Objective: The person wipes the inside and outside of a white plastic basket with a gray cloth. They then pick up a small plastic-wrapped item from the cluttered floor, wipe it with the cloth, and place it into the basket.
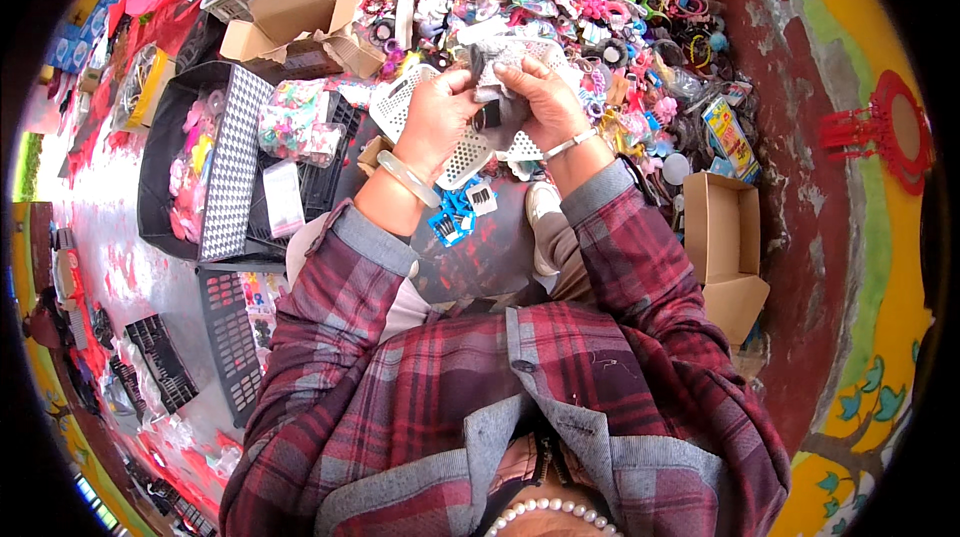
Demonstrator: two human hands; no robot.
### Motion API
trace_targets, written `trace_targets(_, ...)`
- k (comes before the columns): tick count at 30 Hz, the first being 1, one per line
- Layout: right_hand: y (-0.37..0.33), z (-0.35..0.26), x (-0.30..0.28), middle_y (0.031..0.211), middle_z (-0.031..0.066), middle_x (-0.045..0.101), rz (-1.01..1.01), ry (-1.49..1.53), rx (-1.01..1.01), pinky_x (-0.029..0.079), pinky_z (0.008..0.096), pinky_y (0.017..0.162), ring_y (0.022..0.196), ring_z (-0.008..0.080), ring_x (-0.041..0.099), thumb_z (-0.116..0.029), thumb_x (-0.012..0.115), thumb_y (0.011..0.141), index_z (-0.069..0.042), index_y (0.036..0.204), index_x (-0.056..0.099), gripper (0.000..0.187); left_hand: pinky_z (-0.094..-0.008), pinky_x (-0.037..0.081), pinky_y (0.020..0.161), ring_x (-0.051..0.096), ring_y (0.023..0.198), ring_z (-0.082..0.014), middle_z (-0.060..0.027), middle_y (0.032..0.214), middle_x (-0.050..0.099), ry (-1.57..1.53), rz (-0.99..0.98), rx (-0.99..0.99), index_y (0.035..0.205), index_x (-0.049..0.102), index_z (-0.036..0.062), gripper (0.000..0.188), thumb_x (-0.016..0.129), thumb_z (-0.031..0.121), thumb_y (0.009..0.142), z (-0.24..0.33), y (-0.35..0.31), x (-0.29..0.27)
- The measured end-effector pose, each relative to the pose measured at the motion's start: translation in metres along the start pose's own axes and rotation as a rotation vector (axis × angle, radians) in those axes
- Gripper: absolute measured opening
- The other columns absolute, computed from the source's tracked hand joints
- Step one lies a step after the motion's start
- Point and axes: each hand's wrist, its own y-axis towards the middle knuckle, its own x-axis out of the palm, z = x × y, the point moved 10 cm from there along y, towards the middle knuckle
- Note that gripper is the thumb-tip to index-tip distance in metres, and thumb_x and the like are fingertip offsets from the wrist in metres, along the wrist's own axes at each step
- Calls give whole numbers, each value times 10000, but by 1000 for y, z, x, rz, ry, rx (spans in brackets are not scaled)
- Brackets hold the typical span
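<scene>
Both my hands meet in front of me over a spread of hair accessories. Between them is a soft grey fabric piece (492, 87), perhaps a hair tie; its exact kind is not clear. My left hand (436, 119) pinches it from the left. My right hand (547, 105) grips its other side with thumb and fingers. White perforated plastic baskets (466, 159) lie below and behind the hands. Blue cards (450, 227) with small dark clips and a white card (482, 199) lie on the floor between my feet.
A large pile of colourful hair ornaments (610, 12) spreads beyond my hands. On the left stand a black houndstooth storage box (236, 167) with bagged goods and an open cardboard box (275, 52). Another cardboard box (716, 227) is at the right. A dark slotted tray (228, 337) lies lower left.
</scene>
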Motion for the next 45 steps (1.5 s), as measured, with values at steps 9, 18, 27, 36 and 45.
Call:
trace_targets(9,-1,-17,-2,708,-3,556,140,-204,-177,418,223,536,609,93,523,-186,563,863,-49,846,569,138,-200,451,602,566,680,-83,-24,798,599,12,54,-27,956,561,14,157,581,5,800,5,0,-2)
trace_targets(18,27,-20,-38,969,97,612,71,-14,-82,491,336,752,846,199,597,-297,459,912,-13,1059,555,334,-257,524,642,611,708,-137,-63,824,619,-142,175,4,916,571,-2,103,581,18,816,29,2,-35)
trace_targets(27,4,9,25,746,-20,589,-104,-480,-76,431,216,537,615,58,517,-194,615,834,-44,925,600,176,-254,501,640,604,692,-141,-74,810,616,-247,108,-76,915,572,-19,109,579,18,813,20,1,-30)
trace_targets(36,15,-12,-3,791,4,620,-164,-455,-42,454,218,628,675,80,560,-130,638,800,-21,903,623,151,-275,518,645,605,690,-144,-67,803,619,-242,233,39,869,567,19,76,603,43,806,40,3,-56)
trace_targets(45,-6,26,33,868,33,616,-173,-221,84,469,236,661,746,104,580,-180,641,810,-27,1005,580,256,-259,500,638,596,684,-150,-59,785,608,-307,217,-2,852,560,17,87,618,32,790,24,10,-63)
